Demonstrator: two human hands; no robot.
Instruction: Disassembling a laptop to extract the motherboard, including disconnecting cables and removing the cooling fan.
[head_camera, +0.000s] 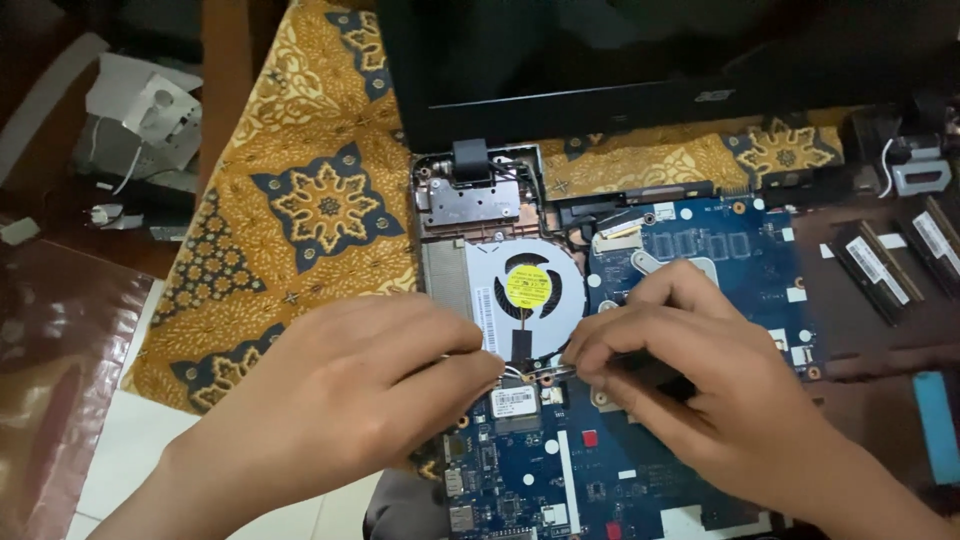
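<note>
From your head camera, the laptop is already opened up: its blue circuit board (720, 250) lies bare on the patterned cloth (300, 200), the fan (528, 290) and the metal hinge bracket (470, 200) are exposed, and two memory sticks (880, 265) lie out to the right. Your left hand (350, 390) and right hand (680, 370) meet just below the fan, fingertips pressed together, pinching thin wires (520, 372) above a small card with a white label (513, 402). I judge the teardown well along, yet the board, fan and that card are not lifted out. The black screen lid (650, 60) stands open behind.
</note>
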